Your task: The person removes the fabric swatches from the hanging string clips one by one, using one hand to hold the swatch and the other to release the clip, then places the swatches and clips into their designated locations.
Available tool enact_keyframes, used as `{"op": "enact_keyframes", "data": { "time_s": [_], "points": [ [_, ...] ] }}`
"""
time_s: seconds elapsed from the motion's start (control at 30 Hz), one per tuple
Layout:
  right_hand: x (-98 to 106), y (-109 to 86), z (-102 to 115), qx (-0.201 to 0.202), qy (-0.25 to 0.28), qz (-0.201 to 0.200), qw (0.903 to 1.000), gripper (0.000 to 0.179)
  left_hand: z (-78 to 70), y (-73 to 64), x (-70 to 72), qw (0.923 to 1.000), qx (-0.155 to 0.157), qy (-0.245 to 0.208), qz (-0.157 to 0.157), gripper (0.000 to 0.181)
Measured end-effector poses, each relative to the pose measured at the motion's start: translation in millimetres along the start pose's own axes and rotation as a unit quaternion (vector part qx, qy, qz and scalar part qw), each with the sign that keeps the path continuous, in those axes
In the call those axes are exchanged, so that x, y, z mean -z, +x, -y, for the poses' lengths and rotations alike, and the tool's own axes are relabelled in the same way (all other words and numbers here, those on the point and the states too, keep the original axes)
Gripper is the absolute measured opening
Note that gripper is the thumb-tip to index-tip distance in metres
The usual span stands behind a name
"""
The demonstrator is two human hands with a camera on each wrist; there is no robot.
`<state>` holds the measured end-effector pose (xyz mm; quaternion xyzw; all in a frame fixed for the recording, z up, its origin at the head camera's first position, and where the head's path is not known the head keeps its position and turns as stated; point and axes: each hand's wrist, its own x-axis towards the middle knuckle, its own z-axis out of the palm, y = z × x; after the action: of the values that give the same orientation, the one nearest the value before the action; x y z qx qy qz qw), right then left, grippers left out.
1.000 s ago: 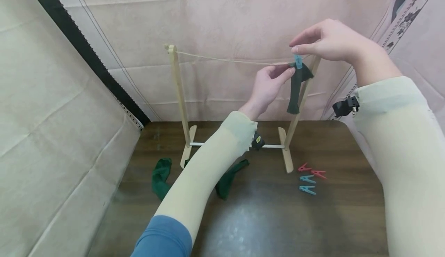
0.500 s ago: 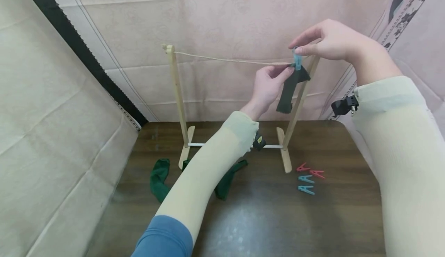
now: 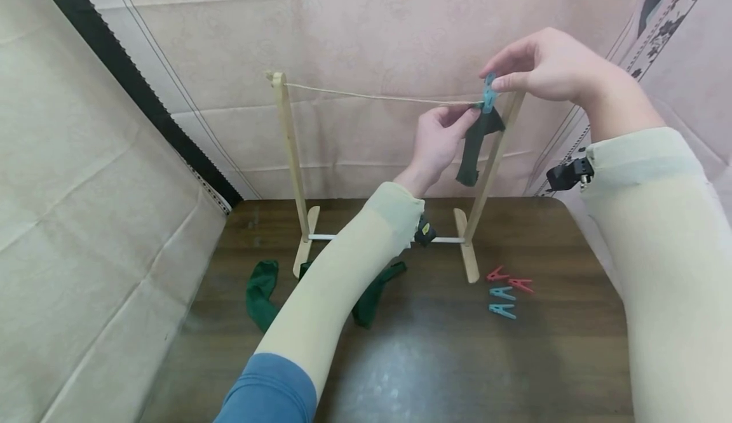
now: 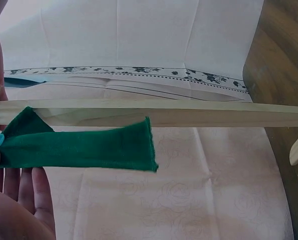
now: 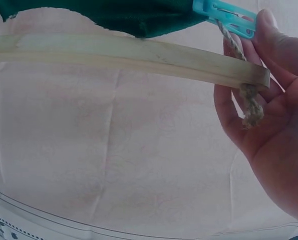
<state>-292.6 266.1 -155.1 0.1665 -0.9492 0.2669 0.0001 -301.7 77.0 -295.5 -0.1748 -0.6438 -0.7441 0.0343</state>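
A small green sock (image 3: 472,150) hangs from the string (image 3: 377,98) near the right post of a wooden stand. My left hand (image 3: 437,140) pinches the sock's upper edge at the string between thumb and fingers. Just above, my right hand (image 3: 549,70) pinches the handle end of a blue clothespin (image 3: 488,96), whose other end sits over the sock and string. In the right wrist view the clothespin (image 5: 229,15) lies across the green cloth, with thumb and fingers at its handles. The left wrist view shows the sock (image 4: 83,149) stretched out beside the wooden post (image 4: 189,114).
On the table (image 3: 400,372) lie more green socks, one at the left (image 3: 262,296) and another (image 3: 372,299) partly behind my left forearm. Two red clothespins (image 3: 520,284) and two blue clothespins (image 3: 502,310) lie at the right. The stand's left post (image 3: 294,156) rises behind.
The clothespin has tilted and more of it shows between the right fingertips. The sock's hanging end has swung left. The left hand keeps its place at the string.
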Motion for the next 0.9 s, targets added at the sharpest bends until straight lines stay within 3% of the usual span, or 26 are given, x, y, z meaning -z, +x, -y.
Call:
{"op": "enact_keyframes", "data": {
  "time_s": [0.9],
  "points": [
    [-10.6,-0.6,1.8,0.006,0.027,-0.083,0.9962,0.027,5.4,-4.4,2.2,0.9998,0.005,0.019,-0.005,0.023]
  ]
}}
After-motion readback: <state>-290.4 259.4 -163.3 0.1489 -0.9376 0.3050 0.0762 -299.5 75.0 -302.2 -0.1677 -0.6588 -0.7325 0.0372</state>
